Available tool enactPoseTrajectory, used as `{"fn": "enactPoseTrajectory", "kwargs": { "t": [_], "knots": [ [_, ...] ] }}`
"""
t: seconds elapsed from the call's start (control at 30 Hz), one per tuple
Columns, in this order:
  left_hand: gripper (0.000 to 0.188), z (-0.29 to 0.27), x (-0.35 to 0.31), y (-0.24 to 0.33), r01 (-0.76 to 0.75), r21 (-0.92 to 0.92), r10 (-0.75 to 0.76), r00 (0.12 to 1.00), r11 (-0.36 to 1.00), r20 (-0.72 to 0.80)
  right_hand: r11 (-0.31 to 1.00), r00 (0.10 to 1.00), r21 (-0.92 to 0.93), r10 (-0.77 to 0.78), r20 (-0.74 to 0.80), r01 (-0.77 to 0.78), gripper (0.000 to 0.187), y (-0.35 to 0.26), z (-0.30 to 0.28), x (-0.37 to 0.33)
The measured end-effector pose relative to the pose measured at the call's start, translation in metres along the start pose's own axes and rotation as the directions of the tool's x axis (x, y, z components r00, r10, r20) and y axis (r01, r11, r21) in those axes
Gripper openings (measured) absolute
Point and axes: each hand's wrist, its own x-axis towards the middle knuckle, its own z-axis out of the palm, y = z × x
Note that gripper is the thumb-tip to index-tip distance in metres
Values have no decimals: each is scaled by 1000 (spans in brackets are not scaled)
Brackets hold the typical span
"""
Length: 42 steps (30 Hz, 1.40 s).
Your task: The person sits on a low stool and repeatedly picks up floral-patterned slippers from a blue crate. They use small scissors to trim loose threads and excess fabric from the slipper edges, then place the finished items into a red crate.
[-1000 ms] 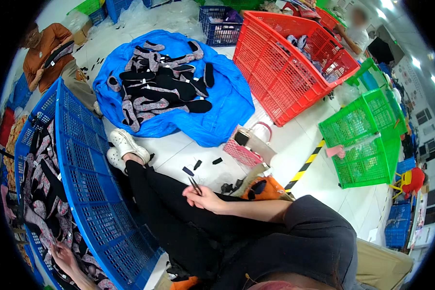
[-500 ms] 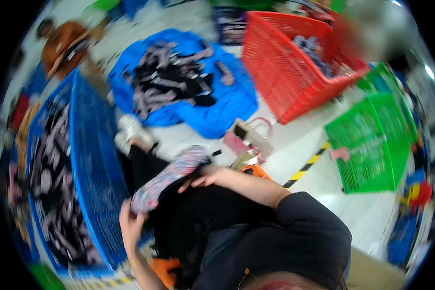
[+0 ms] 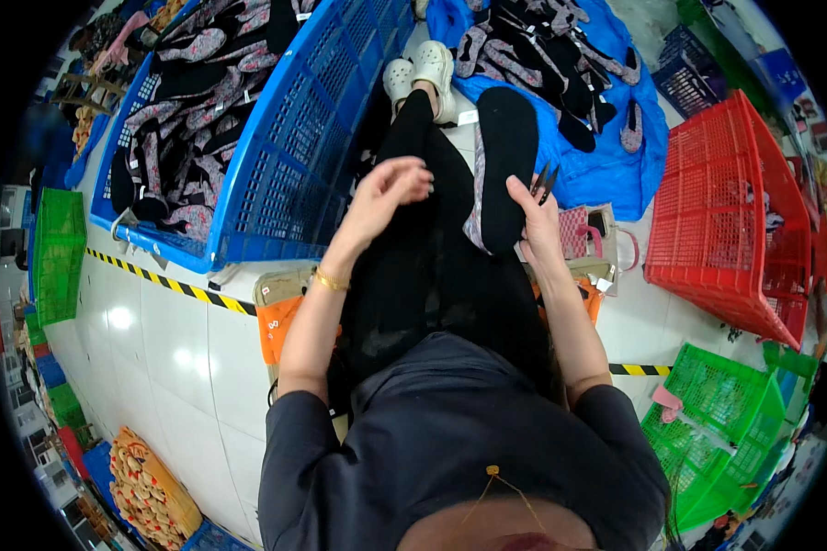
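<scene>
Bright even overhead light, glare spot on white floor tiles [image 3: 119, 317] left of my hands, sharp centre, fisheye edges bent, dark.

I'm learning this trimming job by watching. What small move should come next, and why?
Probably bring the left hand over to steady the black shoe insole. The right hand alone holds it, together with small snips, while the left hand hovers empty beside it.

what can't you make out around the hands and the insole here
Head view only:
- Small tool in the right hand: mostly hidden by the fingers; kind unclear.
- Insole: black face shows; its patterned side is only an edge sliver.
- Left hand: fingers curled; anything pinched is too small to tell.
</scene>
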Motion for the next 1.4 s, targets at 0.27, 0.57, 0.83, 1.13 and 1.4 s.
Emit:
{"fn": "enactPoseTrajectory", "kwargs": {
  "t": [0.27,0.57,0.83,1.13,1.4],
  "knots": [
    [50,57,-82,-36,19,-304,-69,985,953,-157,1000,1000,28,-7,-22,7,30,31,30,4],
    [63,62,-80,-45,9,-646,-72,995,763,-71,991,993,72,106,53,-109,36,45,43,-10],
    [49,65,-85,-45,65,-595,-84,996,801,-4,989,999,142,-51,1,51,38,25,38,-7],
    [61,70,-107,-37,-150,472,193,980,869,-42,944,953,-190,-290,-86,270,28,-16,27,20],
    [48,98,-107,-21,333,-685,-130,935,648,331,970,971,-40,-241,-7,240,22,-12,38,32]
  ]
}}
